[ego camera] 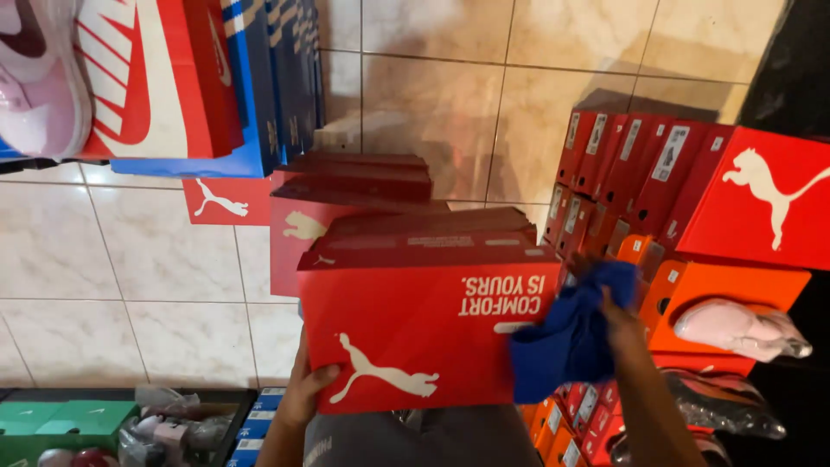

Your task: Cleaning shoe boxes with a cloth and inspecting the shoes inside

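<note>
head view: left hand [304, 393] fingers clamp the red shoebox [424, 333] from below; right hand [621, 327] fingers clutch a blue cloth [566, 337] pressed against its end.

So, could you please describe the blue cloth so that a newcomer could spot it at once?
Start at the big red shoebox held up in the middle. At its right edge, the right hand presses a crumpled blue cloth against it, the only soft blue thing among red and orange boxes.
</note>
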